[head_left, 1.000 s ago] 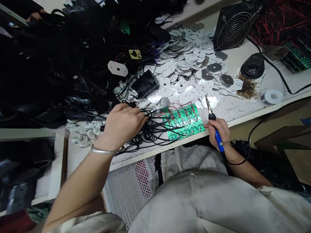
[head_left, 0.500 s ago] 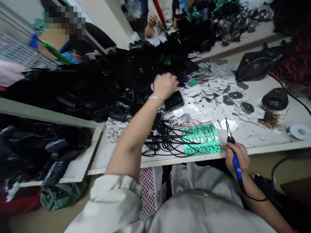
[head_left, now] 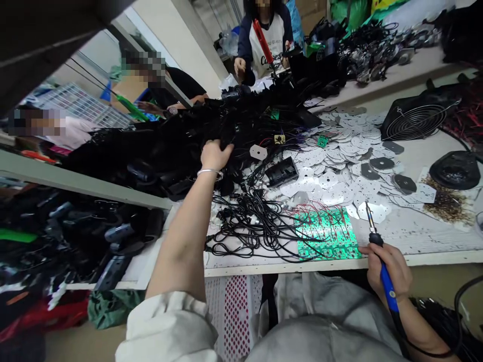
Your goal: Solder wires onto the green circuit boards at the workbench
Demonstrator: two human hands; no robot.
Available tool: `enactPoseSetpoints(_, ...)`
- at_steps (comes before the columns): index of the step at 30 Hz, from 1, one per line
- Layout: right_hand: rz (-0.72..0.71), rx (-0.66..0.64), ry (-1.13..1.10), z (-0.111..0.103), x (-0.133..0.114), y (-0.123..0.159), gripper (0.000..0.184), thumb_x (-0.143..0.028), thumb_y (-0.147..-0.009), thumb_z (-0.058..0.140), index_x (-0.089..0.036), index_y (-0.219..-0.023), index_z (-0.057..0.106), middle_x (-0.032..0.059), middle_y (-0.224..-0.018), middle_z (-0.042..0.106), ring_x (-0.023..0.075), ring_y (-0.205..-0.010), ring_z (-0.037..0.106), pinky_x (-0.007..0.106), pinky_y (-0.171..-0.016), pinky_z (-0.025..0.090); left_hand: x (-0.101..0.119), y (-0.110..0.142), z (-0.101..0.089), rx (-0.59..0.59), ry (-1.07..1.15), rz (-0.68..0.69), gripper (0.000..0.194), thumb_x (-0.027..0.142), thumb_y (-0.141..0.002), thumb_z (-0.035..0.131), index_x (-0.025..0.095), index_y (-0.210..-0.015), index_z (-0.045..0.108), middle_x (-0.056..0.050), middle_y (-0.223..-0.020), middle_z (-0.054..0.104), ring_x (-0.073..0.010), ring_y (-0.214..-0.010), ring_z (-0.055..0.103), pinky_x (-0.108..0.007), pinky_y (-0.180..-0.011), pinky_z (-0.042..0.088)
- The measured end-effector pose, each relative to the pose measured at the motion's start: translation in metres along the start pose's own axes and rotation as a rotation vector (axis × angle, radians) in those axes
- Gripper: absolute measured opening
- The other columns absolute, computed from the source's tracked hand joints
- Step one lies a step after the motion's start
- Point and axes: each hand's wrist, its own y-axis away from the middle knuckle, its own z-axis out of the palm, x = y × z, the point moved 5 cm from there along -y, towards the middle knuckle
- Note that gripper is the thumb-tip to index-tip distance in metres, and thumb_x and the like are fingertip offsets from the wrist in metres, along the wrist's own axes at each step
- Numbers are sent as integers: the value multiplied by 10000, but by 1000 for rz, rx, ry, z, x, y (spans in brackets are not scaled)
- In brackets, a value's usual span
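At the black heap behind the cables, stretches out the left hand, with thumb spread and fingers partly lost in the dark; cannot tell whether grasping anything. Near the front edge of the desk, grips the iron in the right hand, with the tip pointing up toward the white plates and one fingertip seemingly touching the right edge of the green board. Has the board lying flat under red wires and cable ends, close to the desk's front edge. Risks dragging the cables, by a pull through their tangle, and so skewing the board or straining the red wires. Could nudge the board past the edge, too, by a careless push of that finger. Might scorch red wires or plates by letting the tip swing left while stretched toward the heap; cannot see whether hot. Might also jerk the iron by catching the looping cord on something
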Motion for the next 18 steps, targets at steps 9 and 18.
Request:
enactPoseSetpoints(9, -15, -13, 19, 0, -1, -3, 381, -75, -784, 691, -192, -1145, 656, 23, -778, 732, 182, -742, 674, 284, -678, 564, 53, 50, -21, 249, 146, 444, 307, 364, -953, 372, 184, -1125, 553, -152, -1176, 582, -275, -1173, 561, -374, -929, 468)
enactPoseSetpoints(18, -36, -19, 16, 0, -4, -5, 356, -86, -798, 670, -194, -1137, 661, 26, -786, 726, 172, -725, 672, 274, -669, 562, 33, 47, -13, -199, -379, 634, 467, 507, -941, 361, 205, -1208, 597, -148, -1048, 659, -334, -973, 637, -407, -791, 456)
